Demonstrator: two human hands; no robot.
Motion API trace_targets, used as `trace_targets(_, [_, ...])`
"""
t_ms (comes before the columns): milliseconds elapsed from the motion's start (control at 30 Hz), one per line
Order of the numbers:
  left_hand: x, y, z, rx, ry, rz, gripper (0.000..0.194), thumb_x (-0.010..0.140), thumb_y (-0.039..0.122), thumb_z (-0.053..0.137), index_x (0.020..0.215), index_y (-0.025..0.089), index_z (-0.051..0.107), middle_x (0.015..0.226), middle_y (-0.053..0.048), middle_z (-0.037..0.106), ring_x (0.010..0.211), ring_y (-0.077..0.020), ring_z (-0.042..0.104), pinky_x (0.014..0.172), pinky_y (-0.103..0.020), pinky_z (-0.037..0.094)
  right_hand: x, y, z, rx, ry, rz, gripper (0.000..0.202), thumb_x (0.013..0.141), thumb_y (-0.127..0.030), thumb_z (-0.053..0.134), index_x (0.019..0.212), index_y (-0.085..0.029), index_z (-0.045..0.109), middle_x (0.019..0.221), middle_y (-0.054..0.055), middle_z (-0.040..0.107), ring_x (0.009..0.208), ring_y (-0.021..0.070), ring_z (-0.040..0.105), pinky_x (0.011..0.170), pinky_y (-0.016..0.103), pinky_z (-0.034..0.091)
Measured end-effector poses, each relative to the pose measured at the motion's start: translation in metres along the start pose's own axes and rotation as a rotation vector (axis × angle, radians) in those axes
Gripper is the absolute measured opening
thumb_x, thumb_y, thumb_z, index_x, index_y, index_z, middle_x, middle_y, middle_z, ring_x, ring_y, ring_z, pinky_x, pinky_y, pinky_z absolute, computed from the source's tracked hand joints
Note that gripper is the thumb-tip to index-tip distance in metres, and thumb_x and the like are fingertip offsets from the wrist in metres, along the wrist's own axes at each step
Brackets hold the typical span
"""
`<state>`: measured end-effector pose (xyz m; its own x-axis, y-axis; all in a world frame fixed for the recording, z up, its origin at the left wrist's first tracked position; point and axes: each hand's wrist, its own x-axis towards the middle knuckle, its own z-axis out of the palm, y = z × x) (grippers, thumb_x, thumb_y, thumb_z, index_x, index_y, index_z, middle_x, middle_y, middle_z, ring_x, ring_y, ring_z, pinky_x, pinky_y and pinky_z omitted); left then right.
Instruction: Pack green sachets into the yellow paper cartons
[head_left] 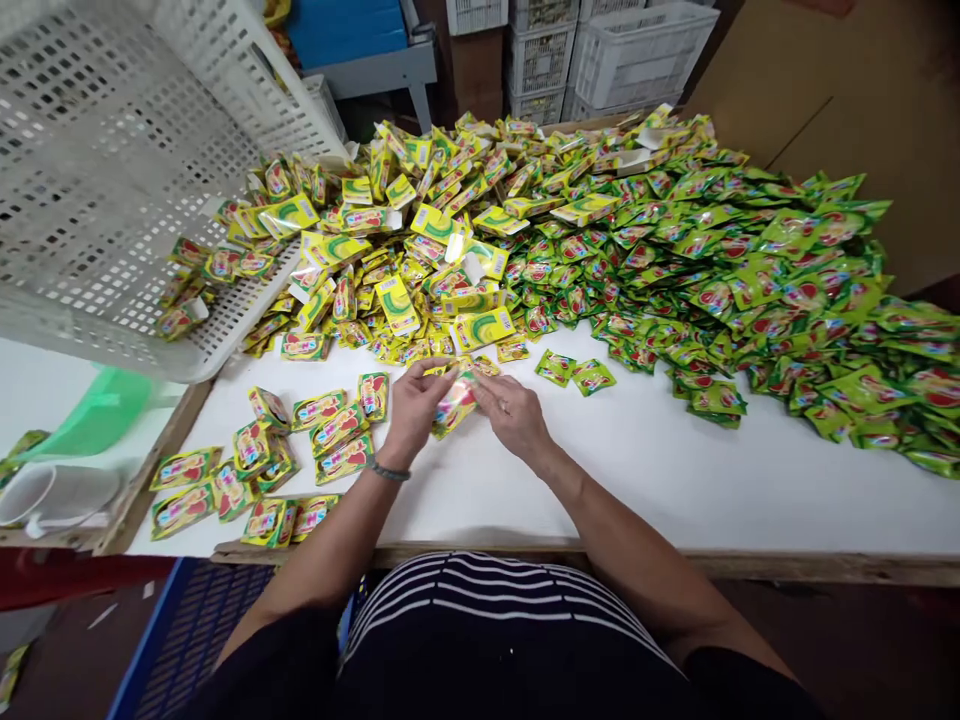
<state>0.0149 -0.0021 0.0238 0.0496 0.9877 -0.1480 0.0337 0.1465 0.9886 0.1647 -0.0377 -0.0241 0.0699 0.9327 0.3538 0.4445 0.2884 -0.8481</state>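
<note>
Over the white tabletop, a small green and yellow printed box (454, 405) is held between my two hands. My left hand (415, 408) pinches its upper left side, and my right hand (515, 408) grips its upper right, fingers closed. The fingertips cover the box's upper end. Just beyond the hands lie small yellow sachets (412, 345) and a heap of yellow boxes (397, 300), some with raised flaps. Two green sachets (574, 371) lie to the right of my right hand. Several printed boxes (337, 430) rest left of my left hand, some stacked.
A large pile of green sachets (750, 270) covers the right and back of the table. A tilted white plastic basket (142, 190) stands at the left with several boxes inside. Near the left edge are a clear plastic cup (75, 490) and a green scoop (105, 410).
</note>
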Motion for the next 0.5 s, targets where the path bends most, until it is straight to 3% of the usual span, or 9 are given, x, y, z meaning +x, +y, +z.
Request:
trace_targets(67, [-0.004,0.01,-0.039,0.372,0.017,-0.001,0.04,0.065,0.049,0.076,0.088,0.018,0.068,0.055,0.003,0.057,0.048,-0.0108,0.046,0.052,-0.024,0.032,0.005,0.013,-0.006,-0.12,-0.033,-0.025,0.033,0.091,-0.035,0.049,0.114,-0.026,0.071,0.108,0.008,0.074,0.101,0.0248,0.065,0.093,0.042,0.05])
trace_targets(133, [-0.008,0.022,-0.079,0.821,0.095,-0.01,0.029,0.069,0.043,0.074,0.085,0.02,0.07,0.054,0.001,0.057,0.051,-0.0143,0.047,0.056,-0.027,0.032,0.011,0.03,-0.02,-0.3,0.062,0.041,0.034,0.09,-0.031,0.049,0.116,-0.02,0.069,0.115,0.012,0.071,0.104,0.0285,0.062,0.095,0.048,0.045])
trace_targets(200, [-0.011,0.033,-0.103,1.192,0.22,0.049,0.023,0.07,0.038,0.073,0.085,0.021,0.07,0.063,-0.002,0.06,0.065,-0.021,0.054,0.064,-0.03,0.036,0.016,0.048,-0.038,-0.46,0.163,0.187,0.039,0.09,-0.029,0.048,0.121,-0.014,0.065,0.118,0.018,0.068,0.108,0.0329,0.057,0.096,0.052,0.041])
trace_targets(233, [-0.012,0.037,-0.106,1.301,0.255,0.099,0.022,0.074,0.037,0.07,0.088,0.02,0.069,0.07,-0.005,0.062,0.075,-0.0247,0.056,0.07,-0.033,0.037,0.018,0.056,-0.046,-0.525,0.188,0.256,0.042,0.089,-0.029,0.049,0.126,-0.012,0.062,0.12,0.021,0.066,0.111,0.0356,0.054,0.095,0.055,0.04])
trace_targets(267, [-0.011,0.037,-0.102,1.362,0.262,0.15,0.022,0.077,0.037,0.067,0.09,0.02,0.069,0.077,-0.007,0.064,0.084,-0.0276,0.057,0.074,-0.035,0.039,0.018,0.064,-0.052,-0.57,0.188,0.307,0.046,0.088,-0.029,0.052,0.13,-0.012,0.058,0.121,0.021,0.066,0.113,0.0373,0.052,0.095,0.056,0.038])
trace_targets(333, [-0.006,0.031,-0.075,1.347,0.18,0.203,0.022,0.083,0.037,0.062,0.091,0.018,0.068,0.089,-0.011,0.066,0.093,-0.0291,0.057,0.08,-0.036,0.04,0.018,0.075,-0.06,-0.638,0.144,0.387,0.052,0.084,-0.027,0.056,0.134,-0.011,0.054,0.119,0.023,0.065,0.114,0.0396,0.05,0.094,0.058,0.037])
trace_targets(433, [0.003,0.01,-0.012,1.274,-0.088,0.252,0.024,0.088,0.038,0.056,0.087,0.017,0.067,0.089,-0.012,0.067,0.091,-0.0269,0.059,0.078,-0.034,0.042,0.016,0.081,-0.062,-0.684,0.071,0.43,0.049,0.079,-0.027,0.062,0.126,-0.011,0.059,0.114,0.024,0.064,0.111,0.0401,0.052,0.091,0.054,0.04])
trace_targets(500, [0.006,-0.006,0.025,1.279,-0.204,0.268,0.027,0.086,0.04,0.059,0.088,0.014,0.067,0.091,-0.014,0.067,0.092,-0.0277,0.061,0.077,-0.034,0.043,0.014,0.08,-0.06,-0.664,0.052,0.426,0.041,0.077,-0.028,0.064,0.116,-0.013,0.064,0.109,0.022,0.065,0.105,0.0369,0.056,0.087,0.049,0.043])
